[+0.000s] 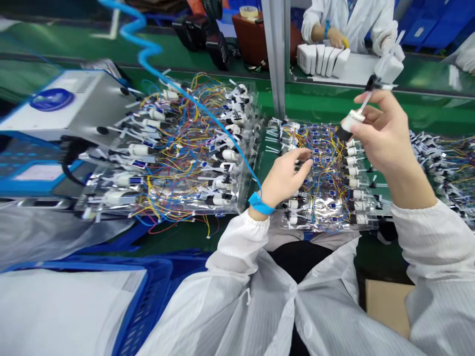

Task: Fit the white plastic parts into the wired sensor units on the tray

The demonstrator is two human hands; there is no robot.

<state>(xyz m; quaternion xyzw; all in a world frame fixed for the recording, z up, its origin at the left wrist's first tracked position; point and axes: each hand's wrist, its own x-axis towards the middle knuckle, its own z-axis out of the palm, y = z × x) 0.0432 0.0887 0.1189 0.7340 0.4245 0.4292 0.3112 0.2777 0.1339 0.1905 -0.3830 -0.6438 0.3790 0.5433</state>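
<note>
pinching a black-ended cylinder (352,119) is the right hand (388,131), left hand (285,177) half-spread.

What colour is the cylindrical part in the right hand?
The cylindrical part is white with a black end; head view.

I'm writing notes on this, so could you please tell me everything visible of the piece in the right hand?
The piece is a short cylinder, white with a black lower end, seemingly smooth plastic. From its white end a pale strip rises to a black clip; the translucent bits beyond are blurred. It tilts, black end down and leftward in the picture. The right hand pinches it, raised by the far right of a clear tray.
</note>
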